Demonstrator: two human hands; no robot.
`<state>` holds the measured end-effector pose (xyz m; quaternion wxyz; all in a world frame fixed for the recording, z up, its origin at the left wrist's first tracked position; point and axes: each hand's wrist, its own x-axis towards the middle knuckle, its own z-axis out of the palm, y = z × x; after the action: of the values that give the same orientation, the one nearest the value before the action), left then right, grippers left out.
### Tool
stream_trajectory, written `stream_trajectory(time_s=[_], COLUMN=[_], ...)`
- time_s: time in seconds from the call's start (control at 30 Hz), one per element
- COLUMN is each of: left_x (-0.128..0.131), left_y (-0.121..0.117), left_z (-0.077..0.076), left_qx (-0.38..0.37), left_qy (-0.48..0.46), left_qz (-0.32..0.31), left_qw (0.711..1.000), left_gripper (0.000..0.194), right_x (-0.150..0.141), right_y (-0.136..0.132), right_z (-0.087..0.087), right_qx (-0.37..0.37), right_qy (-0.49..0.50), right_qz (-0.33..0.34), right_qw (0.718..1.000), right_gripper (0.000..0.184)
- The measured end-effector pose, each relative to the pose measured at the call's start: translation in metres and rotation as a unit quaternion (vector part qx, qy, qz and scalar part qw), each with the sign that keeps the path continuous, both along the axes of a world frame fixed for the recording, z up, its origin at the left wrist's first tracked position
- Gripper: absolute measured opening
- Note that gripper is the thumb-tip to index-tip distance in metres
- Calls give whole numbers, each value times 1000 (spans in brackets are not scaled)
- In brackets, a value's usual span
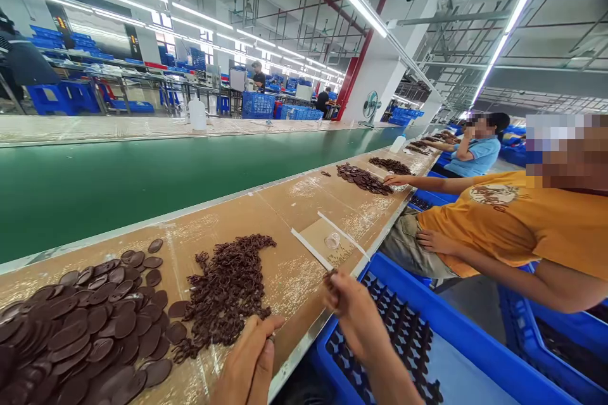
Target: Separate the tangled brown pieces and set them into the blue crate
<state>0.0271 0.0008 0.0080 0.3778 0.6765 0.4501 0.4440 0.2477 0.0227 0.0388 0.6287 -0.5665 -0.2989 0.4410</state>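
My right hand (356,316) is raised over the table's front edge, its fingers pinched on a small dark brown piece (330,277) whose shape is partly hidden. Low on the tabletop, my left hand (249,361) has its thumb and fingers pressed together; a dark speck shows there, too small to name. Just beyond it lies a heap of small, knobbly dark brown pieces (228,285). To the left spreads a big pile of flat brown oval discs (95,323). Below my right hand, a blue tray (456,329) holds rows of dark brown pieces (403,335) on a pale sheet.
A taped card (325,240) with a small clear round item (332,240) lies on the table. Behind the table runs a green conveyor belt (190,183). At right sits a co-worker in an orange shirt (513,221), one hand at another disc pile (363,178). More blue crates (560,335) stand below.
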Motion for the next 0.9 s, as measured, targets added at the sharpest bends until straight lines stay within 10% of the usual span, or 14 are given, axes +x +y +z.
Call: stream_trajectory(time_s=[0.27, 0.9], left_x=[10, 12], left_y=[4, 9], left_z=[-15, -22], left_qx=[33, 18], left_qy=[22, 31], left_qz=[-21, -71], left_qw=[999, 997], left_gripper=[39, 43], right_x=[122, 128], right_y=[77, 95], right_z=[24, 26], right_qx=[-61, -151], right_qy=[-12, -20], right_qz=[-41, 35], right_qw=[997, 988], right_gripper=[17, 22])
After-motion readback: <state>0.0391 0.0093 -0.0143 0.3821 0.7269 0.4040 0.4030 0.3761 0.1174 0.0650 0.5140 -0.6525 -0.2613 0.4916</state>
